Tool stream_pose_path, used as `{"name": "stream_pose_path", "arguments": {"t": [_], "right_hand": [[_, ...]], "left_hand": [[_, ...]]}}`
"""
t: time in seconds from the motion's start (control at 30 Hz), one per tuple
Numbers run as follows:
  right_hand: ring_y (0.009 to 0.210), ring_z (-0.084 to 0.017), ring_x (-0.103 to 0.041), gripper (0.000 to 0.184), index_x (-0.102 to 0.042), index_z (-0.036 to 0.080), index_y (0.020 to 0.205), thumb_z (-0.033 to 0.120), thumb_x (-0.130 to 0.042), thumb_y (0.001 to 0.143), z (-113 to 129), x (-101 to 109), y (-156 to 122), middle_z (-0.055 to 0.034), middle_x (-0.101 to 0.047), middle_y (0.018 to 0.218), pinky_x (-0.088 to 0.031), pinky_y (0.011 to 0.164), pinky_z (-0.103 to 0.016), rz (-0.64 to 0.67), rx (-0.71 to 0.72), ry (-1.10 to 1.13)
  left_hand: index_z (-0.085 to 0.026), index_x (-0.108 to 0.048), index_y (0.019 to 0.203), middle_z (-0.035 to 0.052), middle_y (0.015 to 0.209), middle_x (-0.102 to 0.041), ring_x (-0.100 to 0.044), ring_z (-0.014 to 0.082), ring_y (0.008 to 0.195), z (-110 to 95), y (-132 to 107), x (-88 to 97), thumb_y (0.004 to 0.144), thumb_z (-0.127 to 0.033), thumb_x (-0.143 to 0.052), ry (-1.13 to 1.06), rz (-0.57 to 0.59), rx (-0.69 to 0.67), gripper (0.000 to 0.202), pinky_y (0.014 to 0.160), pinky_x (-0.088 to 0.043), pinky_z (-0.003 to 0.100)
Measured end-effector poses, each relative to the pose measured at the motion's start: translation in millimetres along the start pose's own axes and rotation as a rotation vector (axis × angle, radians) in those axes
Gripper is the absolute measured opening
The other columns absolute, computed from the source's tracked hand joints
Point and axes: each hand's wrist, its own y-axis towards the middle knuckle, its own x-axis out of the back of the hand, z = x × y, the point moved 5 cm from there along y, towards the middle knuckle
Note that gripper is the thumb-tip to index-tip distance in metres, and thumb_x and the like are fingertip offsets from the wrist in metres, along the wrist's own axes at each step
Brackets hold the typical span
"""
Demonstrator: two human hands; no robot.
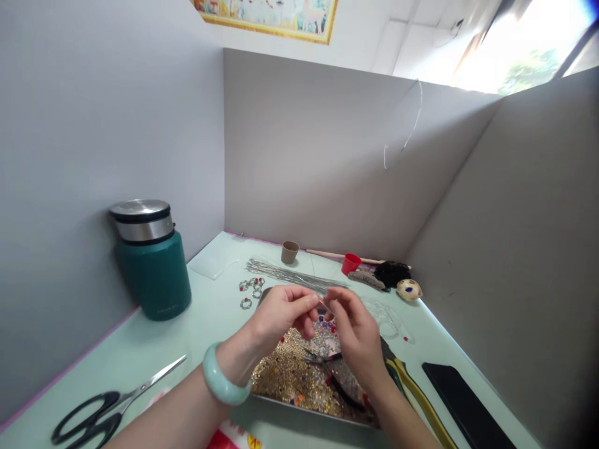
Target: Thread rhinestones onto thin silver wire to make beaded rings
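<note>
My left hand point(294, 308), below a pale green bangle point(224, 377), pinches with thumb and forefinger. Close by on its right, my right hand point(353, 324) has its thumb and fingers drawn together too. Between the fingertips runs a short, thin piece of wire point(322, 303), too fine to show clearly. Both hands are above a tray point(318, 411) of gold, clear and coloured beads point(285, 365). Small pliers point(344, 390) with dark handles lie on the beads, partly behind my right hand. Several small beaded rings point(246, 304) with red beads lie beyond my left hand.
A bundle of wires point(285, 273) lies behind the tray, near a brown cup point(290, 252) and a red cup point(350, 263). Scissors point(116, 405) and a green flask point(154, 268) stand left. Yellow-green-handled pliers point(416, 399) and a black phone point(463, 402) lie right. Grey partitions point(318, 149) enclose the table.
</note>
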Motion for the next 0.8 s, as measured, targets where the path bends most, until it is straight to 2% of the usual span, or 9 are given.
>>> {"name": "stream_pose_path", "arguments": {"t": [0.07, 0.17, 0.27, 0.33, 0.43, 0.63, 0.7, 0.8], "right_hand": [[0.057, -0.011, -0.051, 0.02, -0.061, 0.019, 0.096, 0.034, -0.051, 0.087, -13.5, 1.4, 3.3, -0.0011, -0.06, 0.074, -0.042, 0.053, -0.024, 0.051, -0.206, 0.187], [0.046, -0.009, -0.041, 0.028, -0.063, 0.017, 0.085, 0.043, -0.054, 0.083, -21.9, -3.6, 1.9, 0.003, -0.05, 0.056, -0.033, 0.044, -0.021, 0.253, -0.386, 0.46], [0.046, -0.008, -0.042, 0.025, -0.062, 0.018, 0.073, 0.042, -0.063, 0.077, -17.8, -7.3, -3.1, 0.0032, -0.049, 0.058, -0.031, 0.044, -0.021, 0.423, -0.438, 0.619], [0.045, -0.007, -0.041, 0.023, -0.058, 0.018, 0.066, 0.038, -0.066, 0.074, -12.6, -7.0, -4.7, 0.0026, -0.051, 0.064, -0.03, 0.043, -0.02, 0.468, -0.422, 0.656], [0.048, -0.007, -0.041, 0.02, -0.056, 0.018, 0.068, 0.034, -0.067, 0.073, -7.2, -6.0, -4.4, 0.0028, -0.05, 0.07, -0.032, 0.044, -0.02, 0.463, -0.404, 0.683], [0.051, -0.008, -0.044, 0.021, -0.052, 0.02, 0.074, 0.035, -0.067, 0.074, -11.3, -14.8, -5.6, 0.0035, -0.05, 0.07, -0.037, 0.047, -0.021, 0.411, -0.474, 0.693], [0.048, -0.009, -0.045, 0.02, -0.052, 0.02, 0.076, 0.037, -0.064, 0.077, -12.8, -18.7, -7.1, 0.0037, -0.05, 0.067, -0.038, 0.047, -0.022, 0.409, -0.509, 0.717], [0.046, -0.008, -0.043, 0.018, -0.054, 0.02, 0.082, 0.038, -0.057, 0.083, -13.5, -18.8, -6.5, 0.0041, -0.049, 0.062, -0.036, 0.046, -0.021, 0.359, -0.521, 0.713]], "left_hand": [[-0.012, -0.06, 0.075, -0.0015, 0.06, -0.057, -0.051, 0.0057, 0.041, 3.9, -1.6, -5.5, 0.079, -0.032, -0.059, 0.038, 0.088, 0.061, 0.021, 0.043, -0.038, 0.019], [-0.012, -0.061, 0.072, -0.0014, 0.058, -0.058, -0.049, 0.0051, 0.039, 10.7, -6.1, -14.5, 0.078, -0.03, -0.059, 0.089, 0.206, 0.164, 0.019, 0.041, -0.035, 0.018], [-0.013, -0.063, 0.071, -0.0019, 0.056, -0.058, -0.049, 0.0045, 0.038, 12.6, -11.0, -21.3, 0.078, -0.028, -0.059, 0.117, 0.284, 0.225, 0.017, 0.04, -0.033, 0.017], [-0.013, -0.062, 0.068, -0.002, 0.055, -0.058, -0.048, 0.0045, 0.037, 12.0, -13.3, -24.3, 0.077, -0.027, -0.059, 0.141, 0.317, 0.24, 0.017, 0.04, -0.033, 0.018], [-0.014, -0.059, 0.06, -0.0019, 0.052, -0.057, -0.048, 0.0049, 0.036, 11.2, -13.8, -25.2, 0.075, -0.027, -0.058, 0.221, 0.302, 0.224, 0.021, 0.04, -0.034, 0.018], [-0.014, -0.057, 0.057, -0.0018, 0.05, -0.055, -0.05, 0.007, 0.036, 8.2, -11.5, -22.4, 0.074, -0.025, -0.055, 0.441, 0.164, 0.136, 0.021, 0.037, -0.031, 0.018], [-0.014, -0.056, 0.056, -0.0022, 0.048, -0.053, -0.05, 0.007, 0.036, 4.9, -11.0, -23.6, 0.076, -0.024, -0.054, 0.436, 0.159, 0.1, 0.022, 0.039, -0.034, 0.018], [-0.013, -0.057, 0.062, -0.0018, 0.052, -0.055, -0.051, 0.0063, 0.039, 1.8, -9.8, -25.2, 0.079, -0.025, -0.053, 0.312, 0.193, 0.07, 0.021, 0.044, -0.038, 0.019]]}}
